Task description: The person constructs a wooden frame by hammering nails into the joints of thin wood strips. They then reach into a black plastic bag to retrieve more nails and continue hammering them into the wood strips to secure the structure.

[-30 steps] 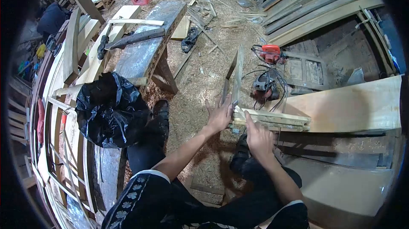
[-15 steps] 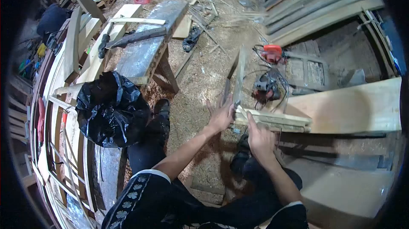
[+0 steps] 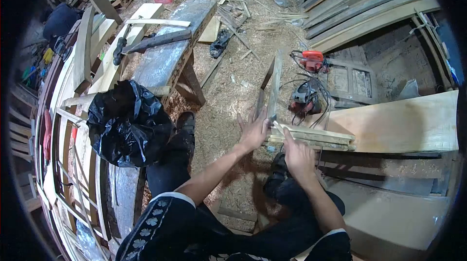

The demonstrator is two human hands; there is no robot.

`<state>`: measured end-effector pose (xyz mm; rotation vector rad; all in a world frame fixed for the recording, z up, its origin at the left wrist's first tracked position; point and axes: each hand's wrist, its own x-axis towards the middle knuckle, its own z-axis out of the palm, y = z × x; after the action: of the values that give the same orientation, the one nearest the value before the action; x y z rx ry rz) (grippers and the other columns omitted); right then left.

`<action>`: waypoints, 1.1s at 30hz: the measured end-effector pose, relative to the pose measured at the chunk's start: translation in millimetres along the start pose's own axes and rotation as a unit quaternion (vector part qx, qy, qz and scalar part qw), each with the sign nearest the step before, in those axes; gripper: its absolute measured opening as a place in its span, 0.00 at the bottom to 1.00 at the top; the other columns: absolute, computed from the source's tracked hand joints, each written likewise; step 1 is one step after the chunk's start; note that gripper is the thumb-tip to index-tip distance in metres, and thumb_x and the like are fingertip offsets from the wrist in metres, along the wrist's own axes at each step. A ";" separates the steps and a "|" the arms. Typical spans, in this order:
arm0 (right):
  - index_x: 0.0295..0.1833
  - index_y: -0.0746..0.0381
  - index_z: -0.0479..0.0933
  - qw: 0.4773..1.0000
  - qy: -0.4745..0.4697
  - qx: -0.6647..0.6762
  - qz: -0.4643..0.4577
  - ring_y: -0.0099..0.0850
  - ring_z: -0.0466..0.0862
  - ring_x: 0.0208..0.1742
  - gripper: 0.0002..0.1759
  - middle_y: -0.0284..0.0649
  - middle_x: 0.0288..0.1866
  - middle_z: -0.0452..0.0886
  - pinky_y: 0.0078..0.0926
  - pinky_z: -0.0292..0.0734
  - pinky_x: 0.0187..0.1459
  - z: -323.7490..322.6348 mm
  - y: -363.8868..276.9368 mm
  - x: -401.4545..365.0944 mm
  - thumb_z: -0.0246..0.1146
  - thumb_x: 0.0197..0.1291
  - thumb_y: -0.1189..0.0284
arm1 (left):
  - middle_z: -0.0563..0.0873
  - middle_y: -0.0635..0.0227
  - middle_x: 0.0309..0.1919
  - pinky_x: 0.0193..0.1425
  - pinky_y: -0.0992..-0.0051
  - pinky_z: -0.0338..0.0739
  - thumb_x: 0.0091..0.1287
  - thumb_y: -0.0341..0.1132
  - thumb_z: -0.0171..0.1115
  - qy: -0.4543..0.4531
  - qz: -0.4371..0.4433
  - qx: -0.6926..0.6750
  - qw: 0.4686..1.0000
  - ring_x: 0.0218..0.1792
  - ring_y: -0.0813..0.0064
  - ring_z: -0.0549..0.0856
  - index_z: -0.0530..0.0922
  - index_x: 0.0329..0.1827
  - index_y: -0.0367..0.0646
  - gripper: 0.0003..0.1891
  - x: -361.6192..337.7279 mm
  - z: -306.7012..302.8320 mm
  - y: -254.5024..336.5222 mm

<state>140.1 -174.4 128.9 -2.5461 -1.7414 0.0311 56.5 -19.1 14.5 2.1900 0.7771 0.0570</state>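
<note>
My left hand (image 3: 253,133) is wrapped round the near corner of a narrow wooden frame (image 3: 275,83), its thumb on the near side and one finger sticking out to the left. Close by on the right, my right hand (image 3: 299,160) grips a thin pale stick (image 3: 278,127) with the index finger stretched along it. The stick's far end lies by the frame's corner; its exact kind cannot be made out. Beneath it, stacked wooden strips (image 3: 316,137) run to the right from the corner.
A wide plank (image 3: 404,120) lies at right, near corded power tools (image 3: 305,96) and a red tool (image 3: 311,60). On the left, a black plastic bag (image 3: 127,127) sits by a workbench (image 3: 170,49) bearing a hammer (image 3: 118,51). Shavings cover the floor; boards (image 3: 360,3) are stacked at upper right.
My right hand and the thin stick have shifted very slightly at the frame's corner. My left hand keeps its hold in the same place.
</note>
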 end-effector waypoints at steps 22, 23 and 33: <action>0.76 0.57 0.69 0.980 0.165 0.105 0.022 0.50 0.81 0.22 0.30 0.50 0.28 0.80 0.49 0.75 0.26 -17.9 -19.8 5.8 0.58 0.67 0.74 | 0.58 0.63 0.82 0.75 0.29 0.22 0.82 0.52 0.28 0.015 0.007 -0.028 0.999 0.82 0.49 0.51 0.52 0.84 0.53 0.30 5.1 10.5 -7.1; 0.76 0.57 0.70 0.994 0.080 0.062 0.032 0.49 0.81 0.23 0.29 0.49 0.28 0.80 0.47 0.75 0.26 -11.9 -16.9 2.3 0.57 0.69 0.73 | 0.58 0.63 0.82 0.75 0.29 0.22 0.82 0.52 0.28 0.012 0.007 -0.027 1.000 0.82 0.49 0.51 0.52 0.84 0.53 0.30 3.3 13.8 -7.1; 0.75 0.59 0.70 0.998 0.052 0.005 0.025 0.46 0.79 0.22 0.28 0.47 0.27 0.78 0.45 0.74 0.26 -10.3 -10.2 1.3 0.58 0.69 0.72 | 0.58 0.65 0.82 0.76 0.28 0.22 0.82 0.50 0.28 0.008 0.009 -0.016 1.000 0.82 0.50 0.52 0.51 0.84 0.47 0.31 6.8 1.6 -5.0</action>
<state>131.6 -169.8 139.8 -2.5343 -1.6378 -0.0894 59.9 -14.0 8.6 2.1686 0.7592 0.0955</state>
